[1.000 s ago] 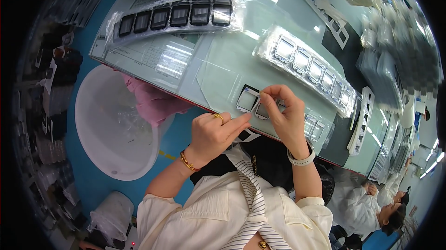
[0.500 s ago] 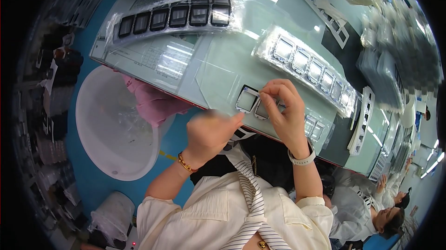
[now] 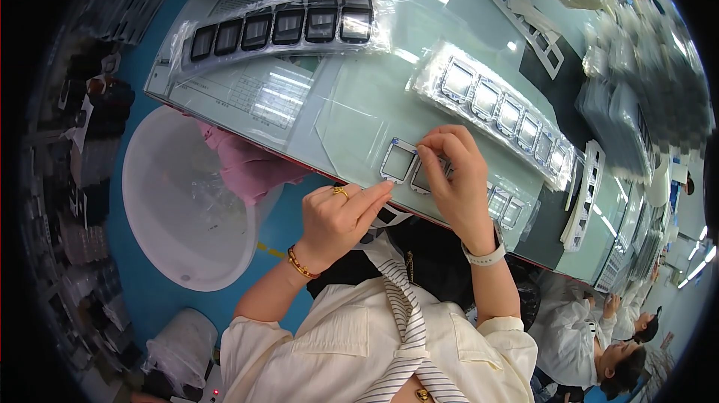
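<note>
A small rectangular frame (image 3: 389,157), pale with blue patches at its corners and a see-through middle, lies at the table's near edge. My right hand (image 3: 460,178) has thumb and index finger pinched at its upper right corner. At its lower edge are the closed thumb and index fingertips of my left hand (image 3: 333,219), the other fingers curled in. A second, similar frame (image 3: 421,180) lies just right of it, partly covered by my right hand. More such frames (image 3: 505,207) sit beyond my right wrist.
A plastic-wrapped row of silvery frames (image 3: 509,114) lies behind my right hand. Dark-framed pieces (image 3: 257,28) stand in a clear-wrapped row at the back left. White cut-out strips (image 3: 583,193) lie to the right. A white tub (image 3: 187,253) with pink cloth (image 3: 251,171) stands left, below the table.
The black border seen along the frame's top edge now shows pale with blue corners. My left hand, blurred before, is now still at the lower edge. My right hand has barely moved.
</note>
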